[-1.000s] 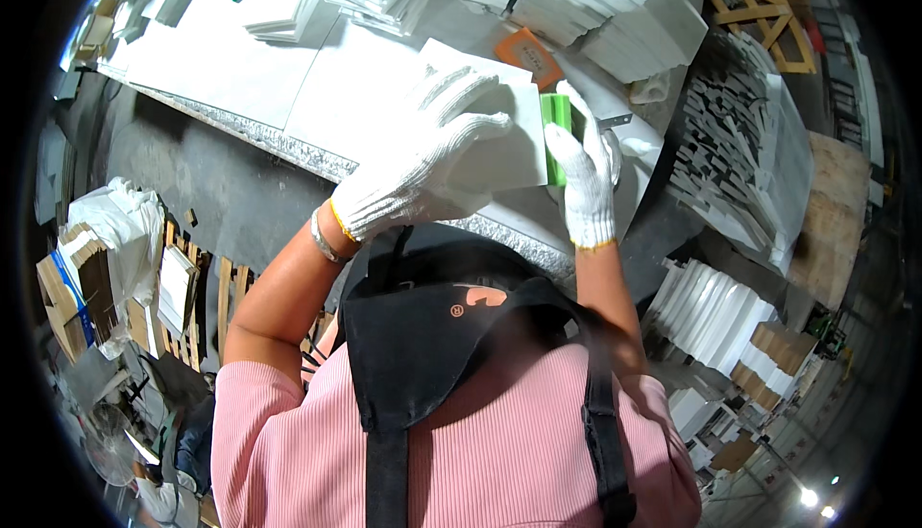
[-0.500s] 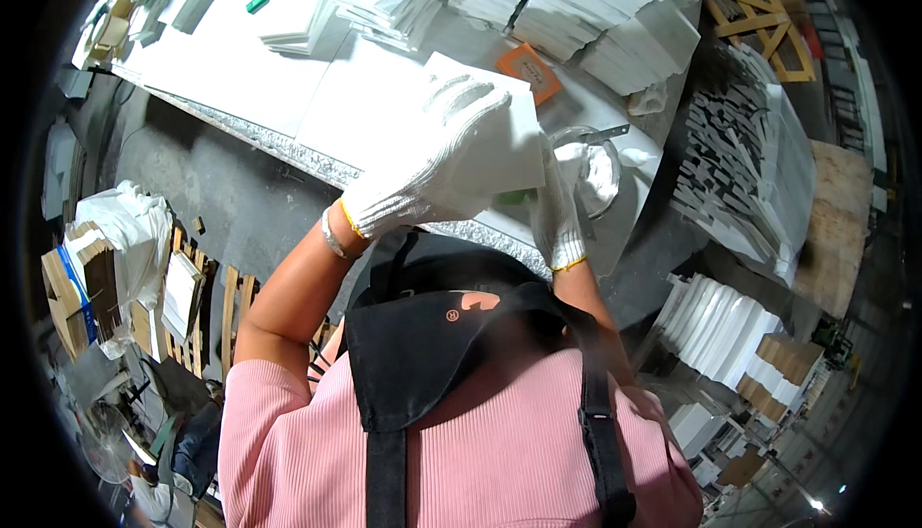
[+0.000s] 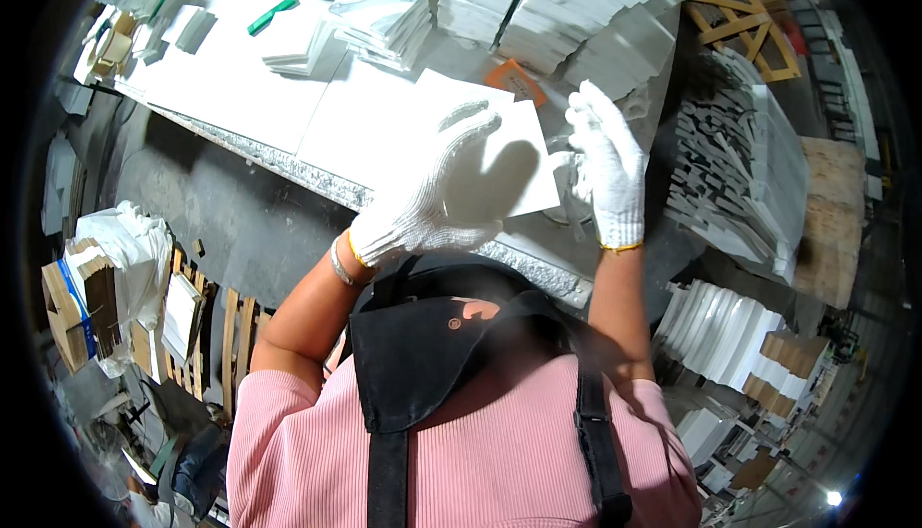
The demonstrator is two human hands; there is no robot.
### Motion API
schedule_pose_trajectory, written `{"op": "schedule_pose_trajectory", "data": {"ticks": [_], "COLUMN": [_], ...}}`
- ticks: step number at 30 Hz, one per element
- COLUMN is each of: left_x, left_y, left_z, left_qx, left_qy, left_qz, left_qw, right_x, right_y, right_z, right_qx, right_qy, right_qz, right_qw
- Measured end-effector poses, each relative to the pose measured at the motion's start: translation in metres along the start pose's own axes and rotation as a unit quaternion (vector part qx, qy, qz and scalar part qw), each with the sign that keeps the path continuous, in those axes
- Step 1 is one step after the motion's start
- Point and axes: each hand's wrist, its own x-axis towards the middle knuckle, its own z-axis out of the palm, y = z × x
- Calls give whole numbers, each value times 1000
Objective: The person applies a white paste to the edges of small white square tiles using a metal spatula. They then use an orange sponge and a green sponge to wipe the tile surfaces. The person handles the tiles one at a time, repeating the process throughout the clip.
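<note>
A flat white tile [image 3: 528, 165] is in my left hand [image 3: 423, 187], whose white-gloved fingers and thumb grip it by its left side. A shadow falls across its face. To the right of the tile, my gloved right hand [image 3: 610, 158] is raised and holds nothing, its fingers pointing up and away from the tile. A round bowl [image 3: 574, 209] stands on the table below that hand, partly hidden by hand and tile. An orange packet [image 3: 516, 81] lies just beyond the tile.
The white worktable [image 3: 230, 96] carries tile stacks [image 3: 384, 12] and a green tool [image 3: 273, 15]. Tall stone slabs [image 3: 586, 0] line its back. On the right are a pallet of narrow strips [image 3: 720, 163] and a wooden crate frame [image 3: 744, 24]. Wrapped boxes [image 3: 120, 269] stand at left.
My right hand has come out from behind the tile and lifted up and right. The tile stays in my left hand, shifted slightly right and down. The blade over the bowl no longer shows.
</note>
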Motion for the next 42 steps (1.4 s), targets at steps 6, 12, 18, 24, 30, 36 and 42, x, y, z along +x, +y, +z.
{"op": "schedule_pose_trajectory", "data": {"ticks": [6,12,18,24,30,36,42], "left_x": [-1,8,-1,-9,-8,-46,-31], "left_y": [17,37,40,29,36,-24,12], "left_z": [1,-5,4,20,28,67,69], "left_qx": [-225,-248,-538,-632,-600,-841,-758], "left_qy": [-25,-72,-98,-114,-127,-173,-65], "left_qz": [-181,-171,-264,-281,-314,-344,-424], "left_qw": [957,951,795,713,725,379,491], "right_x": [-32,-50,-45,-57,-57,-59,-74], "right_y": [-28,-50,-46,-46,-36,-34,-33], "right_z": [4,10,-22,-28,-30,-29,-41], "right_qx": [29,-184,-9,5,-114,-194,-140], "right_qy": [-128,-64,54,-20,-127,-149,-101], "right_qz": [-193,-277,-168,-131,-237,-192,-131], "right_qw": [972,941,984,991,956,950,976]}}
